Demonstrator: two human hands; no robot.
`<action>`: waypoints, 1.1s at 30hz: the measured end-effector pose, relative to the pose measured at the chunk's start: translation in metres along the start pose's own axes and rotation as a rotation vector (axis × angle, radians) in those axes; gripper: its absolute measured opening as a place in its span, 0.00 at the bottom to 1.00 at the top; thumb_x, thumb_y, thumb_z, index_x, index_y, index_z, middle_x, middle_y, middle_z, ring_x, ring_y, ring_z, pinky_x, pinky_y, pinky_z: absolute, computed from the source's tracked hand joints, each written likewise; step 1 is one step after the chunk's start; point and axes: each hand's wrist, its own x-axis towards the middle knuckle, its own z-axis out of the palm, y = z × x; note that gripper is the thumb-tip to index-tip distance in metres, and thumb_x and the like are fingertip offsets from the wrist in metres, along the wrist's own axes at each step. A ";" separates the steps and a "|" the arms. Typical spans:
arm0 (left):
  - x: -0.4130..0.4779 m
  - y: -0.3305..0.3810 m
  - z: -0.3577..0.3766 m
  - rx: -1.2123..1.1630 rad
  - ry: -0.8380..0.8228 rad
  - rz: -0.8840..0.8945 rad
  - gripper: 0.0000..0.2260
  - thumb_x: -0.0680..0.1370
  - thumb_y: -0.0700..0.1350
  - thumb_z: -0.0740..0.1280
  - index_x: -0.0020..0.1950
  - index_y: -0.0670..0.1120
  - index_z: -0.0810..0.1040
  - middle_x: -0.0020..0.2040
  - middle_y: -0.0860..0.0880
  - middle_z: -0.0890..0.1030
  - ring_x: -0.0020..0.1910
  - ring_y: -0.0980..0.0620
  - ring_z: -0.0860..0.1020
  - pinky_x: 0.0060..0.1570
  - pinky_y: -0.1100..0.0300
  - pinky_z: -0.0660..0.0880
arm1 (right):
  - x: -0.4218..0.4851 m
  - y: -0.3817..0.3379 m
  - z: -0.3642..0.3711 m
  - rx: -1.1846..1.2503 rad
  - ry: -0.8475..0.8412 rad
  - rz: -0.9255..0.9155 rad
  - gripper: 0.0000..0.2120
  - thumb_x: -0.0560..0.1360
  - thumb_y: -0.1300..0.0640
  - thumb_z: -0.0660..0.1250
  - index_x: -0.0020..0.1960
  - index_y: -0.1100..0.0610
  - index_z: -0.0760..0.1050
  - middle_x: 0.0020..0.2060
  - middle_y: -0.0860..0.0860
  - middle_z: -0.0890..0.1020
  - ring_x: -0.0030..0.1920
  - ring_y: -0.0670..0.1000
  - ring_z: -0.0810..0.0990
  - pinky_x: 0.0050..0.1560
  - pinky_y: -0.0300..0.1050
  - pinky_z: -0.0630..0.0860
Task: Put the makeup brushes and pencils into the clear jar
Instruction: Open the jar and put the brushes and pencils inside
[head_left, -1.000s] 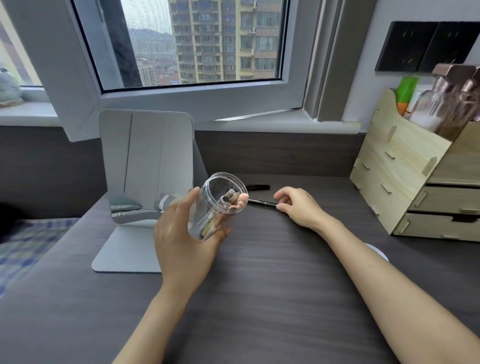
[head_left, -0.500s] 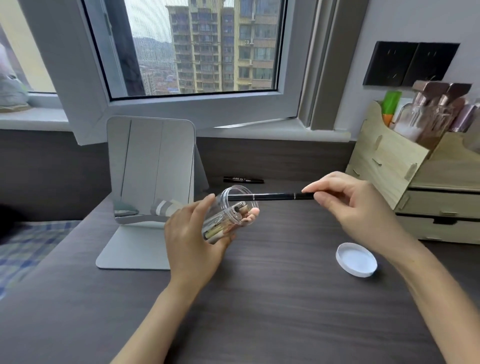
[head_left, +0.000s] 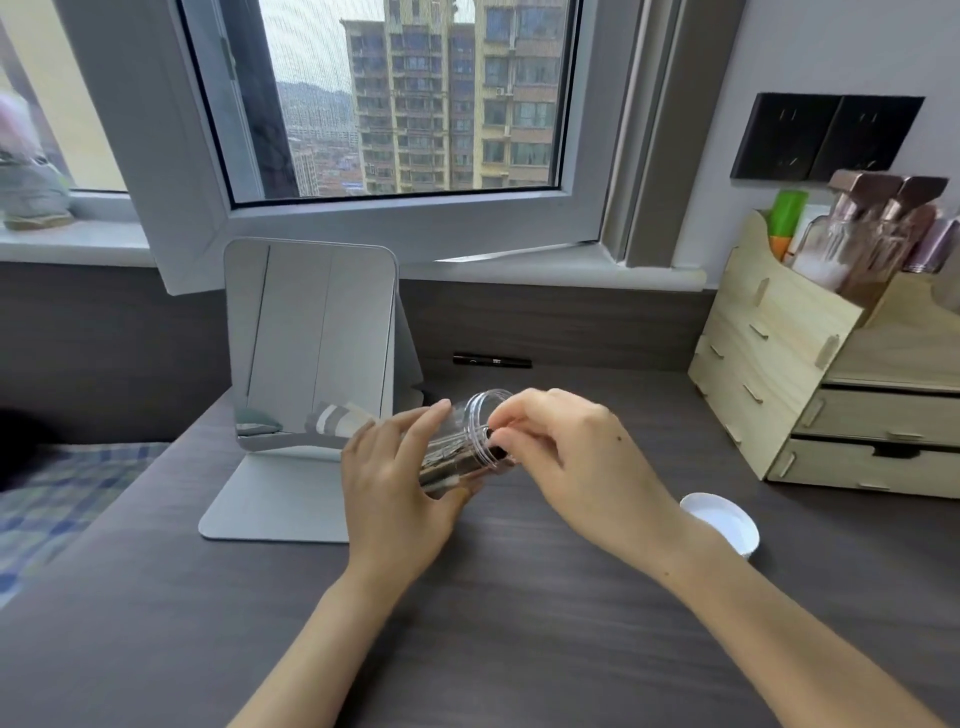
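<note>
Fingers of the left hand (head_left: 395, 483) wrap around the clear jar (head_left: 462, 447), holding it tilted above the dark table (head_left: 519, 623) with its open mouth turned toward 2 o'clock. Brushes and pencils (head_left: 447, 460) already lie inside the jar, seen as blurred dark and pale shafts through the wall; their number cannot be told. The right hand (head_left: 576, 457) sits right at the jar's mouth, its fingertips pinched narrowly on the dark end of a slim item there; most of that item is hidden by the fingers and the jar rim, so what it is cannot be told for sure.

At 12 o'clock from the jar, a black pencil (head_left: 492, 360) lies flat on the table near the back wall, well apart from both hands. At 4 o'clock from the jar, the white lid (head_left: 722, 522) rests on the table beside the right forearm. A standing mirror (head_left: 311, 343) is at 10 o'clock from the jar, just behind the left hand. A wooden organizer (head_left: 810, 384) with drawers stands at 3 o'clock, holding bottles on top.
</note>
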 end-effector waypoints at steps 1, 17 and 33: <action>0.000 0.000 0.000 -0.008 0.005 -0.011 0.32 0.61 0.53 0.75 0.63 0.50 0.71 0.54 0.47 0.80 0.57 0.52 0.71 0.59 0.55 0.63 | 0.000 0.002 0.001 -0.005 -0.002 -0.018 0.07 0.73 0.56 0.64 0.47 0.56 0.80 0.39 0.53 0.82 0.40 0.48 0.80 0.44 0.39 0.74; -0.001 0.001 0.003 -0.096 0.073 -0.170 0.33 0.60 0.50 0.75 0.63 0.54 0.69 0.57 0.58 0.73 0.56 0.54 0.72 0.56 0.60 0.66 | 0.108 0.170 0.090 -0.376 -0.174 0.440 0.19 0.78 0.61 0.57 0.69 0.59 0.64 0.67 0.56 0.72 0.65 0.62 0.66 0.63 0.53 0.66; 0.000 0.001 0.004 -0.052 0.075 -0.137 0.33 0.61 0.52 0.75 0.64 0.53 0.69 0.56 0.57 0.73 0.56 0.54 0.71 0.56 0.54 0.69 | 0.110 0.168 0.101 -0.561 -0.057 0.420 0.11 0.78 0.58 0.61 0.56 0.62 0.75 0.56 0.60 0.77 0.56 0.62 0.75 0.51 0.51 0.72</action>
